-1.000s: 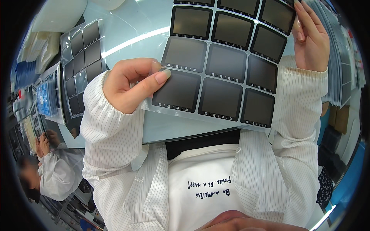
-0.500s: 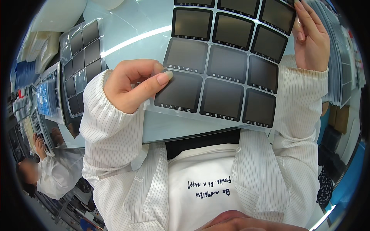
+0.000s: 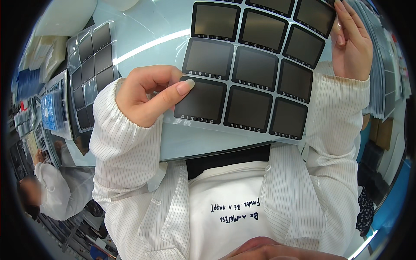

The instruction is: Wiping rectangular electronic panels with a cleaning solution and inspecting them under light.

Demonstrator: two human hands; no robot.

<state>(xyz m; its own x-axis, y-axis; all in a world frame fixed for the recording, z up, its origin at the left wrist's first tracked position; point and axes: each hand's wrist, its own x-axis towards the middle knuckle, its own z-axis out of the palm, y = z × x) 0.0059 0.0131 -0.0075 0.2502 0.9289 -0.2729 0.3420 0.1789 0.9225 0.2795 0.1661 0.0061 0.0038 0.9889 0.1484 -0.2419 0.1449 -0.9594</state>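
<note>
A clear sheet (image 3: 247, 65) carrying several dark square panels in rows is held up over a glossy pale table (image 3: 147, 39). My left hand (image 3: 149, 93) pinches its near left corner, thumb pressed on the lowest left panel. My right hand (image 3: 352, 43) grips the sheet's far right edge. Both sleeves are white with thin stripes.
A second sheet of dark squares (image 3: 91, 73) lies on the table at the left. Stacked sheets (image 3: 385, 73) rise at the right edge. Blue and white trays (image 3: 52, 108) sit far left. Another person in a white coat (image 3: 52, 190) works at the lower left.
The sheet has shifted slightly right and down in my hands. The person at the lower left has moved a little.
</note>
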